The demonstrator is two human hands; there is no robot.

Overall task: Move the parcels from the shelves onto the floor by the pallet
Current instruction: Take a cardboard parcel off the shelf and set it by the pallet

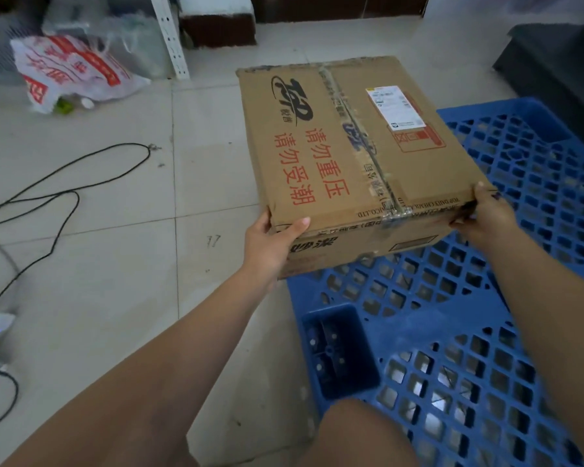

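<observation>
Both hands grip one box (351, 156) by its near corners, the left hand (270, 241) and right hand (482, 214) each curled round an edge. It hangs over the pallet (486, 332) edge and floor (115, 230), not yet set down. No other parcels show on the floor, so most of the task probably remains.
</observation>
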